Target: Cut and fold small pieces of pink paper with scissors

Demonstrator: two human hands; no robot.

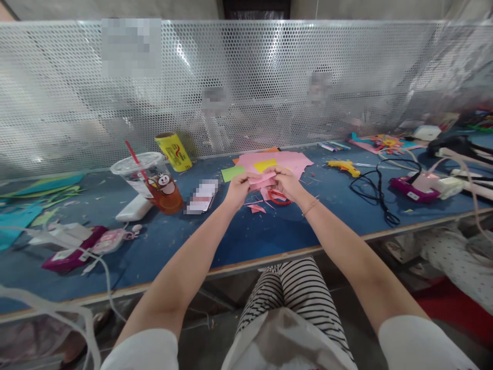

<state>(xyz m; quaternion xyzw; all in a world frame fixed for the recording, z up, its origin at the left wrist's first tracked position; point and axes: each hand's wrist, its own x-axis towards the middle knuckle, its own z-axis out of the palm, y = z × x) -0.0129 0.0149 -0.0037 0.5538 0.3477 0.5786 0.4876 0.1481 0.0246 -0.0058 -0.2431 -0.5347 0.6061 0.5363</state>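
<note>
The left hand (239,189) and right hand (288,182) hold a folded pink paper piece (263,180) between them, above the middle of the blue counter (246,234). The left fingers pinch its left end and the right fingers pinch its right end. Just beyond the hands lie large pink sheets (298,162), with a yellow paper piece (265,165) on them and a green paper piece (231,173) at their left edge. Red-handled scissors (280,199) lie partly hidden near the right hand, and pink scraps (257,208) are scattered on the near side. To the left are a phone (202,196), a lidded cup (165,191) of brown drink with a red straw (134,156), and, farther back, a tilted yellow roll (174,151). To the right lie a yellow glue gun (344,166) and a black cable (379,192); a perforated screen (254,103) stands along the far side.
</note>
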